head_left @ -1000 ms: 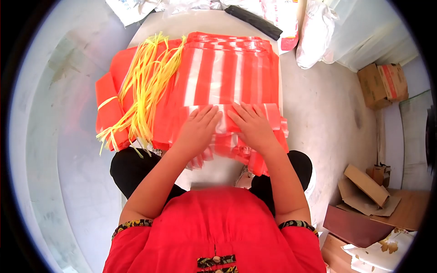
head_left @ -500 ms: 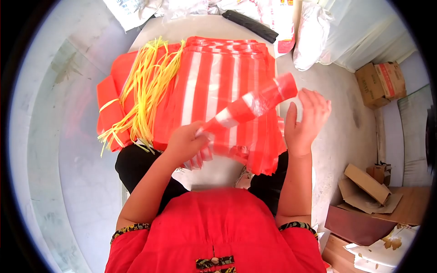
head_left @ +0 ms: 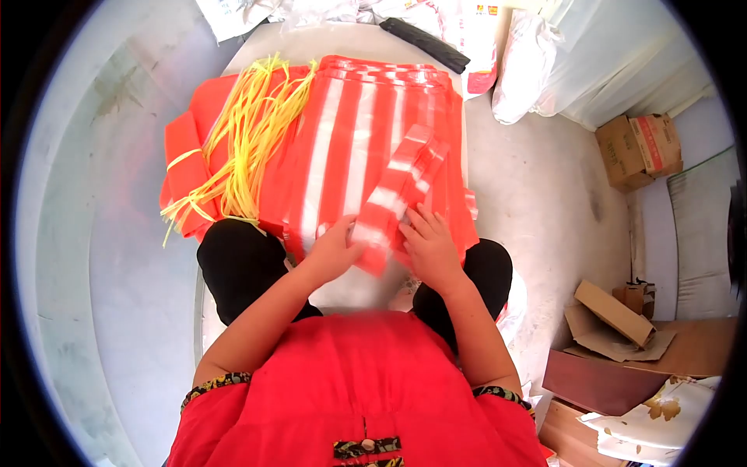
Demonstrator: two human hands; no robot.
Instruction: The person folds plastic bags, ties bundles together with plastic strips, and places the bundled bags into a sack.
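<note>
A folded strip of red-and-white striped plastic bag slants over a flat stack of the same striped plastic. My left hand is closed on the strip's lower left side. On the opposite side, my right hand has its bent fingers at the strip's edge, its thumb hidden. The strip's near end is blurred. Yellow ties lie in a loose bunch left of the striped stack, over more red plastic. A folded red bundle with a yellow tie around it sits at the far left.
A black roll lies at the back of the pale table. White packages stand beyond it. To the right are a cardboard box and an open carton on the floor side. My knees are under the near edge.
My right hand has come down and left from beside the strip's far end to its near part. The strip has swung more upright, its near end closer to me.
</note>
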